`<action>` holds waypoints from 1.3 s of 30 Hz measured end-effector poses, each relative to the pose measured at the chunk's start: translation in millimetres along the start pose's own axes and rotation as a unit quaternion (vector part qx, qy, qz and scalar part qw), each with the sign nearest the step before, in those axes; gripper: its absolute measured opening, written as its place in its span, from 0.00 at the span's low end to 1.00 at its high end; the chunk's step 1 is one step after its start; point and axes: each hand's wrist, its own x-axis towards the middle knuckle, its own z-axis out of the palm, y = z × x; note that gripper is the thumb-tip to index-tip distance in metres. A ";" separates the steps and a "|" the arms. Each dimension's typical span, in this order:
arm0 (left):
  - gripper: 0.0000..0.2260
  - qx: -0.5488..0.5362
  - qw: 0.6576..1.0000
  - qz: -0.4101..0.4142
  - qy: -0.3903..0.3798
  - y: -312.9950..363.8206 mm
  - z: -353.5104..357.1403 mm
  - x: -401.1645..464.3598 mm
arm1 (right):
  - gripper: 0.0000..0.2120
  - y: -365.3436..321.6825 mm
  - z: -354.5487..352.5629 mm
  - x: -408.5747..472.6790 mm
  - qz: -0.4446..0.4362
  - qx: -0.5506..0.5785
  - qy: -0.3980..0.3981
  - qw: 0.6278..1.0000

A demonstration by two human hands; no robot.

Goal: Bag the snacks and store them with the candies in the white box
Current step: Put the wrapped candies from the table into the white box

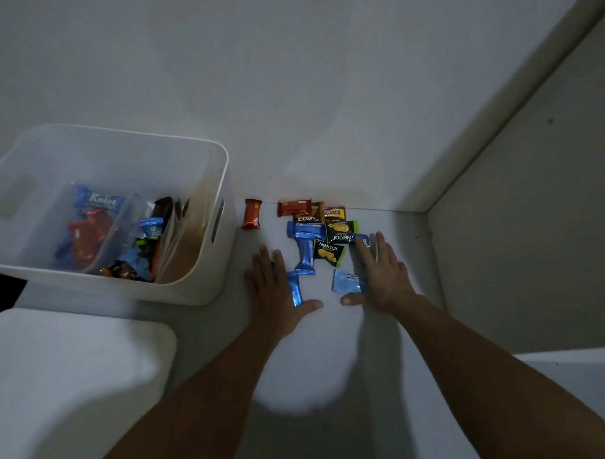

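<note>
A heap of wrapped snacks in red, black and blue packs lies on the white surface near the back wall. One red snack lies apart to its left. My left hand lies flat with straight fingers, a blue wrapper partly under it. My right hand lies flat too, touching a pale blue packet and the heap's right side. The white box stands at the left and holds a clear bag of snacks and loose candies.
The box's white lid lies at the front left. A wall runs behind the heap, and a side panel closes the space on the right. Bare white surface stretches between my forearms.
</note>
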 end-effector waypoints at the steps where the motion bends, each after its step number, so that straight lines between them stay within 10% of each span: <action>1: 0.59 0.000 1.000 0.002 -0.002 -1.8 -4.1 8.3 | 0.64 -0.1 -1.4 3.8 -0.013 -0.011 -0.001 1.000; 16: 0.66 -0.043 0.997 0.069 -0.006 -34.9 -16.4 99.0 | 0.58 5.0 -4.1 44.5 -0.129 -0.096 0.010 0.987; 28: 0.20 -0.115 0.982 0.076 0.129 -10.3 4.7 28.6 | 0.38 -2.4 19.1 -3.5 -0.055 0.030 0.096 0.993; 39: 0.12 -0.183 0.976 0.062 0.100 1.6 -20.3 -17.1 | 0.23 -26.6 -9.4 -38.5 0.001 0.137 0.134 0.981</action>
